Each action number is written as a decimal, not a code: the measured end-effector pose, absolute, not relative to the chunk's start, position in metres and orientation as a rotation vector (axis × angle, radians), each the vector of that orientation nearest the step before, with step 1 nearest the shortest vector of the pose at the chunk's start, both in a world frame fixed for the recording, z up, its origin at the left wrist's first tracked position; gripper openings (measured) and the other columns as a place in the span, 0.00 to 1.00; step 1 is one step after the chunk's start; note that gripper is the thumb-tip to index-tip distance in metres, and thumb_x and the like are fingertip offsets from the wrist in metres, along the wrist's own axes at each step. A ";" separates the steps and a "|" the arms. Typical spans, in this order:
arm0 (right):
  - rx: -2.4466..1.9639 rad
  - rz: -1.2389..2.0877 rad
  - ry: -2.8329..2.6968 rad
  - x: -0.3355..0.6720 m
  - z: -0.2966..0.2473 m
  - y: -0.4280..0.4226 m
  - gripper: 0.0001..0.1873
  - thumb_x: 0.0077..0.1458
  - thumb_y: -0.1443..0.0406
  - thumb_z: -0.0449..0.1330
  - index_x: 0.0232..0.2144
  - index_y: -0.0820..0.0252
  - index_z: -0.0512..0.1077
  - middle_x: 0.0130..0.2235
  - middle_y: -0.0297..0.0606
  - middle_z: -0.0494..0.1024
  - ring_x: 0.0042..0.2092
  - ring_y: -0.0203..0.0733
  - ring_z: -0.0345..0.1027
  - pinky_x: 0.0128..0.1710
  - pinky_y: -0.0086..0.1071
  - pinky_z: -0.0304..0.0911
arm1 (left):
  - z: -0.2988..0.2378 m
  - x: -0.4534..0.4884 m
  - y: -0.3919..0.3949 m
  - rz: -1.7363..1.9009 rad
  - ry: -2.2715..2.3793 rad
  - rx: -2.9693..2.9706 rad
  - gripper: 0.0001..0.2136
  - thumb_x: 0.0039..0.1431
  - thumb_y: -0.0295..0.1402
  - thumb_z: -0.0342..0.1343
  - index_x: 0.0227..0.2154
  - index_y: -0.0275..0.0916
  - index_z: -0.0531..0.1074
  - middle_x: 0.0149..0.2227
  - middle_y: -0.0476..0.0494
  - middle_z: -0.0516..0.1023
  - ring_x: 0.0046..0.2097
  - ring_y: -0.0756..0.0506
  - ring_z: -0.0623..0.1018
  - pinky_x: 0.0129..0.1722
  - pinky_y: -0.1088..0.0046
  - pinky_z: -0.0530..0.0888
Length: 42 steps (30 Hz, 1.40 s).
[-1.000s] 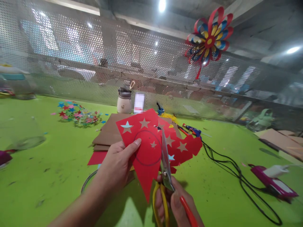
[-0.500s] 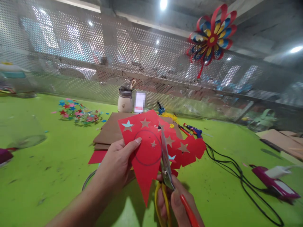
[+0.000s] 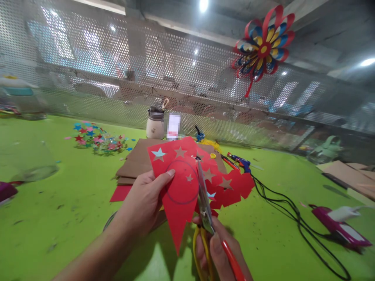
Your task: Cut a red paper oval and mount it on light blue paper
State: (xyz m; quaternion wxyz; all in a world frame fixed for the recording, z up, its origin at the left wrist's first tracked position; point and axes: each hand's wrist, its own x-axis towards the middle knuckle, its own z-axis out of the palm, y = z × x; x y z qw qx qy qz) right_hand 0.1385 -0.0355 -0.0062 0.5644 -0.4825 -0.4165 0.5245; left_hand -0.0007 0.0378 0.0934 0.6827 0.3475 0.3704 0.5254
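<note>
My left hand (image 3: 146,199) pinches a sheet of red paper (image 3: 178,210), thumb on top and the other fingers behind it. The sheet has star-shaped holes and a drawn circle. In my right hand (image 3: 222,249) is a pair of scissors (image 3: 205,207) with red and yellow handles. Their blades lie along the right edge of the circle, at the paper. To the right of the blades the red paper continues with more star holes and a ragged edge. Behind it lies a stack of brown cardboard (image 3: 136,158), partly covered.
Loose paper stars (image 3: 80,136) are scattered at the left back. A bottle (image 3: 155,125) stands beside a blurred bright screen (image 3: 174,125). On the right are a blue glue gun (image 3: 241,162), a black cord (image 3: 290,203) and a purple power strip (image 3: 341,228). A paper flower (image 3: 263,48) hangs above.
The scissor blades have closed somewhat along the circle's right side. The red sheet's lower tip has shifted slightly left. My left hand keeps its hold.
</note>
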 end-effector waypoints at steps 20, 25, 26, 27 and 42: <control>-1.164 1.492 -0.872 0.153 -0.012 -0.023 0.33 0.42 0.37 0.61 0.36 0.59 0.74 0.16 0.27 0.60 0.18 0.33 0.55 0.15 0.25 0.53 | 0.091 -0.003 0.039 1.178 0.824 0.798 0.08 0.47 0.32 0.65 0.31 0.33 0.79 0.27 0.41 0.83 0.24 0.45 0.80 0.27 0.73 0.78; -1.158 1.351 -0.934 0.146 -0.009 -0.031 0.33 0.43 0.38 0.62 0.37 0.59 0.74 0.18 0.27 0.63 0.18 0.31 0.55 0.16 0.25 0.54 | 0.091 -0.004 0.036 1.170 0.806 0.799 0.08 0.48 0.32 0.65 0.30 0.33 0.79 0.27 0.41 0.83 0.24 0.45 0.80 0.27 0.73 0.79; -1.150 1.319 -0.943 0.144 -0.007 -0.033 0.34 0.42 0.37 0.61 0.38 0.59 0.74 0.18 0.28 0.64 0.18 0.31 0.54 0.17 0.25 0.53 | 0.091 -0.004 0.037 1.166 0.807 0.799 0.07 0.49 0.31 0.65 0.30 0.33 0.79 0.27 0.41 0.83 0.23 0.46 0.80 0.28 0.73 0.79; -1.140 1.293 -0.944 0.143 -0.004 -0.036 0.36 0.42 0.36 0.61 0.38 0.60 0.74 0.19 0.28 0.64 0.19 0.31 0.54 0.17 0.25 0.52 | 0.091 -0.004 0.037 1.161 0.806 0.799 0.06 0.49 0.31 0.64 0.29 0.33 0.79 0.26 0.41 0.83 0.23 0.46 0.79 0.27 0.73 0.79; -1.202 1.156 -1.032 0.139 0.003 -0.042 0.40 0.46 0.34 0.54 0.41 0.62 0.72 0.18 0.28 0.64 0.18 0.29 0.50 0.18 0.25 0.45 | 0.093 -0.001 0.035 1.176 0.810 0.773 0.07 0.48 0.32 0.64 0.30 0.33 0.78 0.25 0.42 0.82 0.22 0.46 0.79 0.25 0.74 0.78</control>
